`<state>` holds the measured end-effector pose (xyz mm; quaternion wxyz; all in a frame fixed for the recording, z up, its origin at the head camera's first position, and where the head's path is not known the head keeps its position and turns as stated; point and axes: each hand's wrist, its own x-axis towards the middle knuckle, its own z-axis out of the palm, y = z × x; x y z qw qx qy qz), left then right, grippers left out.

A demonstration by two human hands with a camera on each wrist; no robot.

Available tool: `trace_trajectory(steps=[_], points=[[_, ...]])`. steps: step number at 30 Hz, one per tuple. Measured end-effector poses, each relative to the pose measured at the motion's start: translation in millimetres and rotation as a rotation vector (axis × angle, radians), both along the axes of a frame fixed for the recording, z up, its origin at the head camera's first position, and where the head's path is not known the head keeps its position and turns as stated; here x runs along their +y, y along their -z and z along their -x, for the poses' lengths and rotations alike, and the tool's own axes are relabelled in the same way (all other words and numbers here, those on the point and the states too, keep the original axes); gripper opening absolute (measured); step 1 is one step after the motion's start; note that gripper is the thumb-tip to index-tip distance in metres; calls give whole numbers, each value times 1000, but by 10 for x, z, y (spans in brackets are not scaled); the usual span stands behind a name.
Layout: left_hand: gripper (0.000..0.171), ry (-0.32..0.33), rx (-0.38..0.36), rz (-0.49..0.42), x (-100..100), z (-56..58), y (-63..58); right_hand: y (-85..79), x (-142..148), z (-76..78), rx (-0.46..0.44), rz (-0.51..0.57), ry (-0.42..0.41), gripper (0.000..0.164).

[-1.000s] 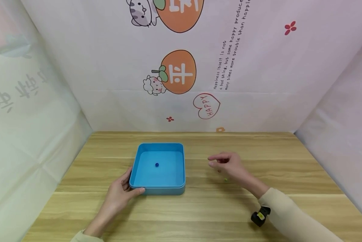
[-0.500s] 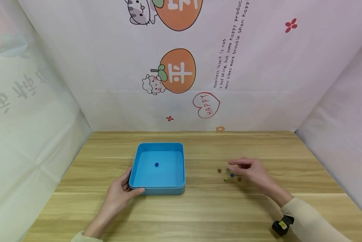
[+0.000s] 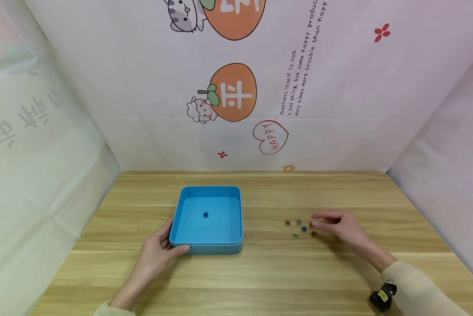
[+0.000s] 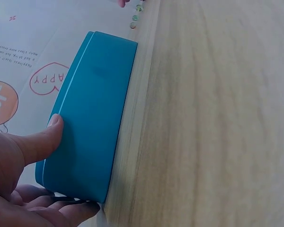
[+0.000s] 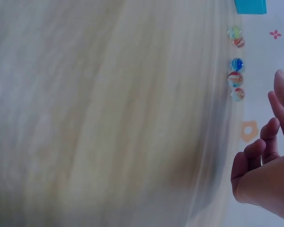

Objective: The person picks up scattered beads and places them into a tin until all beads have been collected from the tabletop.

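Observation:
My left hand point(image 3: 156, 253) grips the near left corner of a square blue box point(image 3: 206, 249), thumb on its front wall and fingers against its side. Inside the box lies one dark blue marble point(image 3: 205, 214). Over the right side of a small group of glass marbles is my right hand point(image 3: 344, 228), its thumb and index finger reaching left with nothing seen between them. Its other fingers are loosely bent in the right wrist view. A blue marble point(image 5: 237, 65) and a red-streaked marble point(image 5: 235, 79) show there. The thumb tip overlaps a brown marble point(image 3: 311, 224) in the head view.
A green marble point(image 3: 298, 222), a yellow-green marble point(image 3: 296, 235) and two brownish ones lie in the same group on the wooden table point(image 3: 220, 281). Printed white cloth point(image 3: 319, 145) hangs behind the table and along both sides. A black wrist camera point(image 3: 382, 297) sits on the right sleeve.
My right hand has moved right across the marbles, uncovering several of them. The left hand and the box have stayed in place, and the dark blue marble still lies in the box.

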<state>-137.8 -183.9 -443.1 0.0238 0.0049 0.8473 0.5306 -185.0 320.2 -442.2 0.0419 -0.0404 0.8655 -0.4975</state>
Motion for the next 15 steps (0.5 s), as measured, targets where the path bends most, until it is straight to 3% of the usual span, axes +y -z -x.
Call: trace_trajectory(steps=[15], points=[[99, 2, 8, -8, 4, 2, 0, 65, 39, 47, -13, -81, -7, 43]])
